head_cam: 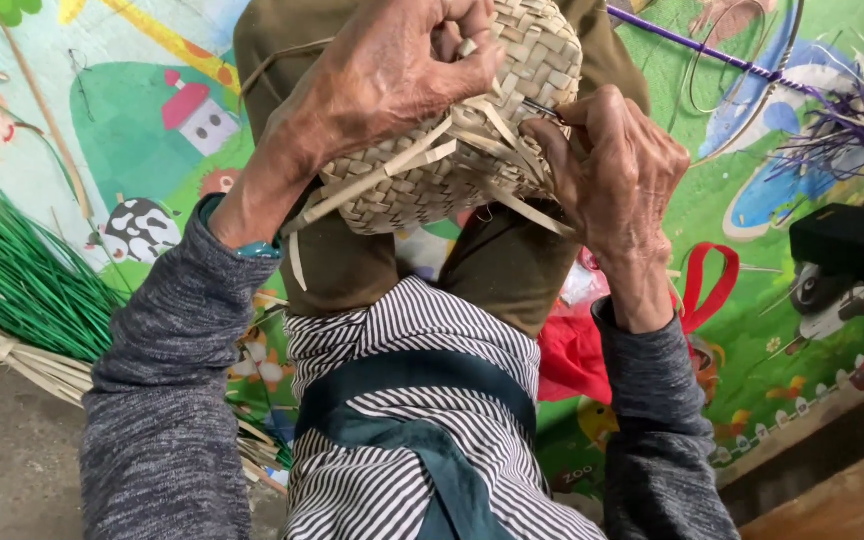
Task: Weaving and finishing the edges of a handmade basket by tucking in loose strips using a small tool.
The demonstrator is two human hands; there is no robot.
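- bright cartoon play mat covers most of the floor, green with a little house and cow
- bare grey concrete at the left edge
- soft, even daylight

basket: pale tan, checked weave
sleeves: mottled grey
shirt: black and white stripes
trousers: olive
strips: green
mat: bright cartoon print
bag: red

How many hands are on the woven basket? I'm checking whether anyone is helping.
2: the left hand grips the woven basket on top; the right hand pinches a strip at its right side. No other hands visible.
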